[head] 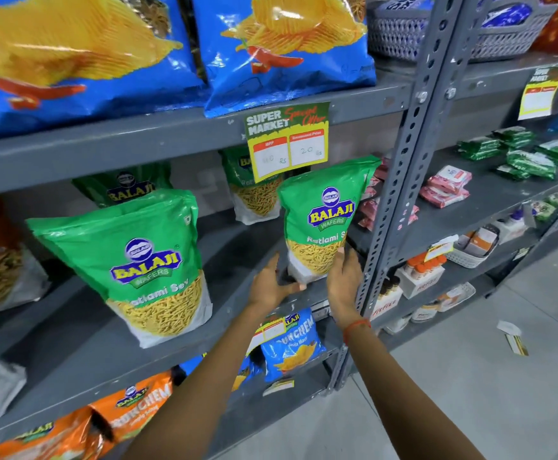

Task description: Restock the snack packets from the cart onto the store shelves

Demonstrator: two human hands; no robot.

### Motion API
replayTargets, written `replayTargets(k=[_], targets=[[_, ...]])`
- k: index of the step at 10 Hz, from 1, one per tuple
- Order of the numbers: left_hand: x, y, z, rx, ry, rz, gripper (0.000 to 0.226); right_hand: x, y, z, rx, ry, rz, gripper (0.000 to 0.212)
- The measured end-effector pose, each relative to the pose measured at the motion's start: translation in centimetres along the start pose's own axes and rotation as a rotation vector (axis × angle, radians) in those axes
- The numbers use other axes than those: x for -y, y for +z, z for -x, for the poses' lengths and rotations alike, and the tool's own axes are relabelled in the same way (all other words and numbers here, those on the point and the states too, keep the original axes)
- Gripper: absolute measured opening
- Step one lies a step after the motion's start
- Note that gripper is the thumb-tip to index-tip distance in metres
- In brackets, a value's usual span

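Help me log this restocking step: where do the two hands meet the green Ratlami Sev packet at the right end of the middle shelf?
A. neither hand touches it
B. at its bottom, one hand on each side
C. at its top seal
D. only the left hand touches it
B: the left hand and right hand flank the bottom of the upright green packet, standing on the shelf.

Bright, even store lighting, wide-angle view.
Glare on glossy blue chip bags (81,51) at top; soft shadow deep inside grey shelf (81,346). Blurred toward left edge and top corners, strong fisheye bending of upright post (400,180). Sharp at centre.
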State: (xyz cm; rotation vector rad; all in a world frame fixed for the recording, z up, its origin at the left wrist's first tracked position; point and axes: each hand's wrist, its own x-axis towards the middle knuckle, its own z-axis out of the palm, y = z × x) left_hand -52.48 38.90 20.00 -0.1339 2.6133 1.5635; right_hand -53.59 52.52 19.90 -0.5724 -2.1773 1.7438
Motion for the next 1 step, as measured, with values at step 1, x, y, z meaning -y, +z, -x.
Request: replayTargets(k=[1], targets=[[-0.53,-2.82,4.14,-0.219,0.088,-0.149,0.061,1.19,1.9,4.69,-0.133,-0.073,0.079,0.05]])
